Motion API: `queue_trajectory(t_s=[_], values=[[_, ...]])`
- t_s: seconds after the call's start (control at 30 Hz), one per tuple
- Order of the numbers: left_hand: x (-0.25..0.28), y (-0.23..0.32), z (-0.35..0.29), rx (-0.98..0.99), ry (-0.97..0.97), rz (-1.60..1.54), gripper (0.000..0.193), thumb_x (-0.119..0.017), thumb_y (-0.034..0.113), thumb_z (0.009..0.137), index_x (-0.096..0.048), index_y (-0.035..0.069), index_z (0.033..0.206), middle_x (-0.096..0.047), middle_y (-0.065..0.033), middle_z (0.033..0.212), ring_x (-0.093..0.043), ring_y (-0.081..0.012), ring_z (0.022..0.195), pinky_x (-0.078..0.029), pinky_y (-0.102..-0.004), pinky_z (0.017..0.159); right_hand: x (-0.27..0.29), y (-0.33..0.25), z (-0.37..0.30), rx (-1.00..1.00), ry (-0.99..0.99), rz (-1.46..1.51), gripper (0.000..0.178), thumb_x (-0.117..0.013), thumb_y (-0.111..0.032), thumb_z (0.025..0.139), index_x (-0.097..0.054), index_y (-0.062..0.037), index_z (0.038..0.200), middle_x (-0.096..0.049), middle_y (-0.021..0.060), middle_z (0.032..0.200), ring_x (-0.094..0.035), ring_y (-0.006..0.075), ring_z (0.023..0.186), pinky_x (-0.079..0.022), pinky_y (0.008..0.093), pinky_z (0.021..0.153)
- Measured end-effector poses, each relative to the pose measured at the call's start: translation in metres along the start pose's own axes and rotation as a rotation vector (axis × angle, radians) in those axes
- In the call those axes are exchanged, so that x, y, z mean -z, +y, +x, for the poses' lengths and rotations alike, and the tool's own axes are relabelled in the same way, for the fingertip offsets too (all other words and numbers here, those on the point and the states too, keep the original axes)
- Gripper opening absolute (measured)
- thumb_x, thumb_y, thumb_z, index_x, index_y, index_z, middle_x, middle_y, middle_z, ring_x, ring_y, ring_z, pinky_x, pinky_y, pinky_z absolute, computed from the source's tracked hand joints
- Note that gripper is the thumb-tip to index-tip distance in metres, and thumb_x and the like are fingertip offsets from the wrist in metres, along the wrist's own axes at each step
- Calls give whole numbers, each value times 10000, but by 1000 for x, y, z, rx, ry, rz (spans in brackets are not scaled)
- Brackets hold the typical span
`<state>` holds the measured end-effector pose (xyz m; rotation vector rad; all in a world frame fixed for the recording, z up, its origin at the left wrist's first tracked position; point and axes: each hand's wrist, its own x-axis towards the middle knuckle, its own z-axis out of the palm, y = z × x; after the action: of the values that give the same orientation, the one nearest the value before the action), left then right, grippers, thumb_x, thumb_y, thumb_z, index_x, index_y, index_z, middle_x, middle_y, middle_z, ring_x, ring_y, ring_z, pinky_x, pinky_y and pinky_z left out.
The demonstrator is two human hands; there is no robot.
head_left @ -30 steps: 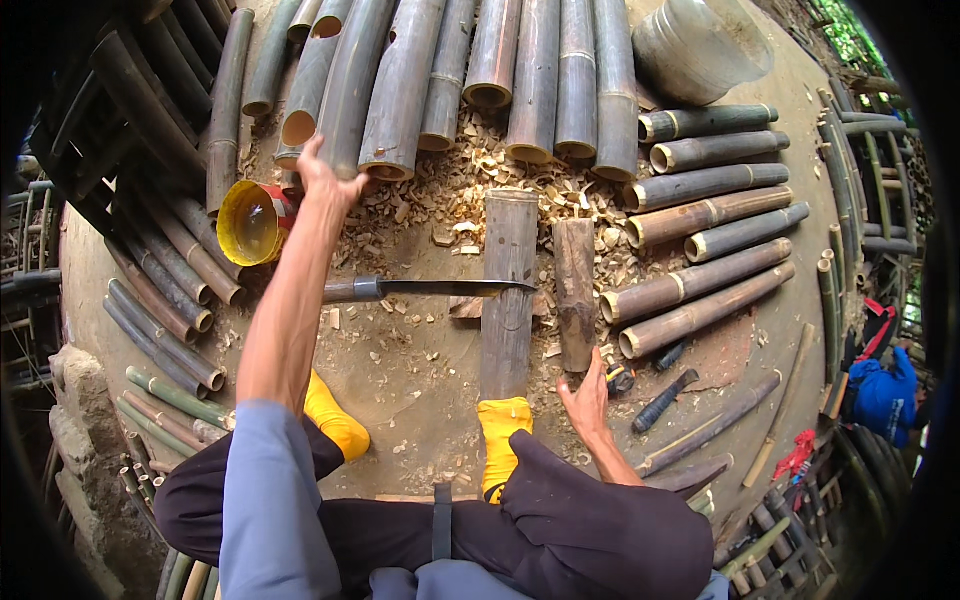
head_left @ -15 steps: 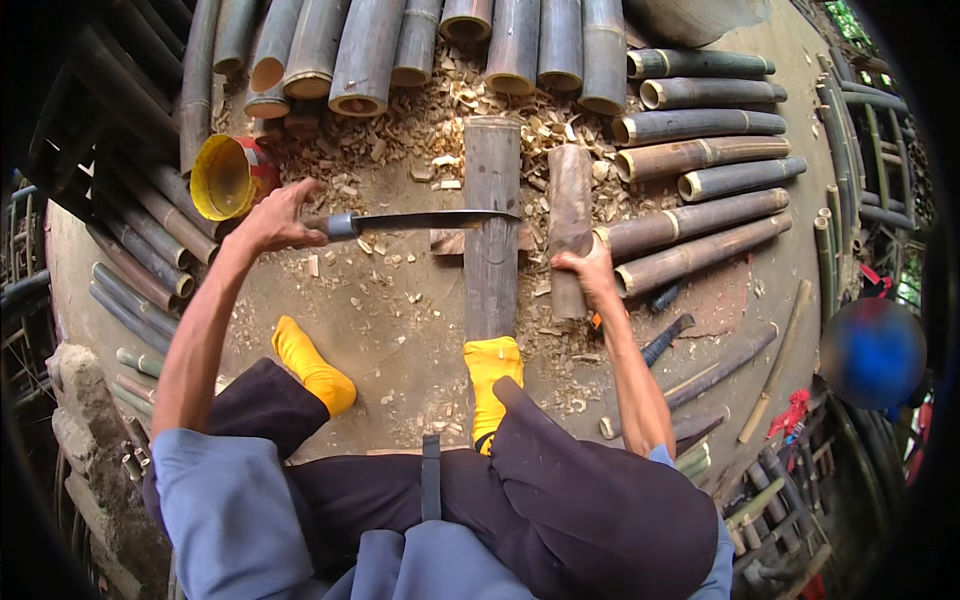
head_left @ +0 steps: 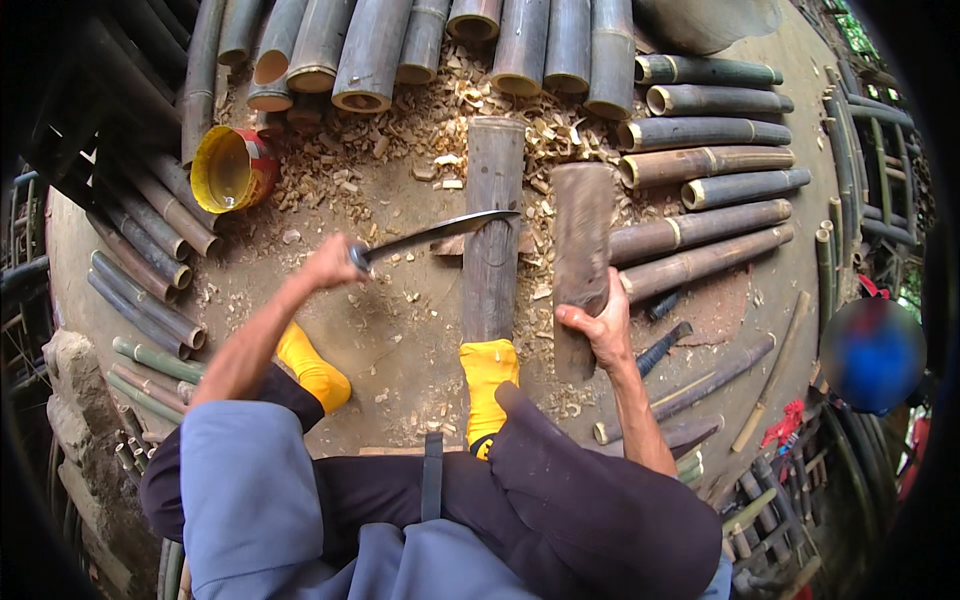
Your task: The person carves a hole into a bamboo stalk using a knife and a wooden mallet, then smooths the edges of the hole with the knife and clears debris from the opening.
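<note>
My left hand is closed round the handle of a long curved machete. Its blade slants up to the right, and its tip reaches over a thick bamboo section lying lengthwise before me. Whether the edge touches the bamboo I cannot tell. Beneath the bamboo, a wooden block sticks out. My right foot in a yellow sock presses against the bamboo's near end. To the right of it, my right hand grips a worn, thick wooden club by its narrower near end.
Cut bamboo tubes line the far side, with more stacked at right and left. A yellow-and-red bucket stands at left. Wood chips cover the ground. A dark-handled tool lies beyond my right forearm. Another person is at far right.
My left hand has moved right and toward me, fingers now wrapped round the machete handle, tilting the blade upward to the right. My right hand has drawn the club nearer to me.
</note>
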<state>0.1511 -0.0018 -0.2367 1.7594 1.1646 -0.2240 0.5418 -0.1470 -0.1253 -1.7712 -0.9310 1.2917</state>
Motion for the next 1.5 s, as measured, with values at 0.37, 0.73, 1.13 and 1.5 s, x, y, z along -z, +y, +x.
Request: queue_trajectory(t_s=[0.37, 0.73, 1.13, 1.5], values=[[56, 61, -35, -532, 546, 639, 311, -697, 103, 639, -513, 78, 888, -551, -98, 794, -577, -262, 712, -474, -406, 673, -9, 7, -50, -53, 177, -242, 749, -818, -277, 629, -446, 30, 1202, -594, 174, 1060, -582, 248, 964, -452, 350, 861], [27, 55, -42, -313, 286, 694, 246, -633, 123, 694, -474, 101, 881, -548, -89, 741, -593, -297, 702, -466, -410, 604, -6, 27, -72, -46, 128, -330, 781, -812, -252, 626, -421, 28, 1241, -605, 192, 1056, -616, 281, 925, -488, 363, 820], [33, 50, -18, -285, 213, 651, 236, -614, 70, 629, -479, 85, 821, -563, -129, 699, -581, -356, 658, -455, -463, 557, 18, -41, 50, 901, -715, -1406, 815, -766, -283, 573, -392, -62, 1262, -592, 150, 917, -616, 297, 759, -504, 327, 602], [32, 45, -18, -301, 281, 705, 203, -608, 87, 655, -477, 77, 808, -552, -105, 686, -586, -316, 695, -466, -432, 613, -7, -65, 48, 681, -807, -1337, 784, -801, -340, 649, -364, -22, 1218, -594, 208, 896, -624, 340, 817, -533, 396, 640]])
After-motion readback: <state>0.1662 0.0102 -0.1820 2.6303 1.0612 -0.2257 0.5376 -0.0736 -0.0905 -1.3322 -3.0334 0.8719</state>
